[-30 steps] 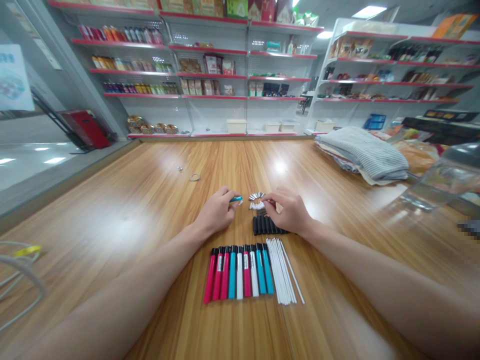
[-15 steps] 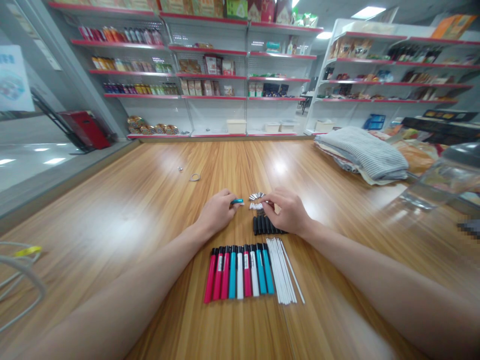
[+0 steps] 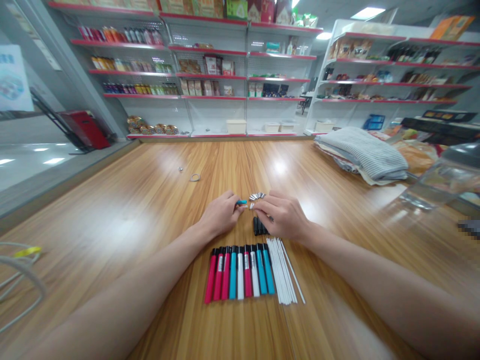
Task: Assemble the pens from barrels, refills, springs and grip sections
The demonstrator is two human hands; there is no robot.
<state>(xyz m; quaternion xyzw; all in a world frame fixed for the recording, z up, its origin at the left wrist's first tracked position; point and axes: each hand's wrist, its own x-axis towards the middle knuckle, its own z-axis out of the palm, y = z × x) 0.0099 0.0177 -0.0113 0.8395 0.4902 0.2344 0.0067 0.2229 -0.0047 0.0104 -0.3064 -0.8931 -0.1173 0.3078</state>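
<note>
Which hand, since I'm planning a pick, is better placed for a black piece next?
Probably the right hand: it hides part of the row of black pieces, while the left hand holds a blue piece.

Barrels (image 3: 240, 272): 4 pink, 3 teal, 2 white. Cloth (image 3: 365, 152): grey-striped.

We see bright, even indoor light with a glowing ceiling panel (image 3: 368, 13) and pale glare on the glossy tabletop (image 3: 157, 200). Our wide view tilts the shelves (image 3: 213, 97) toward the edges, and fine details look soft.
</note>
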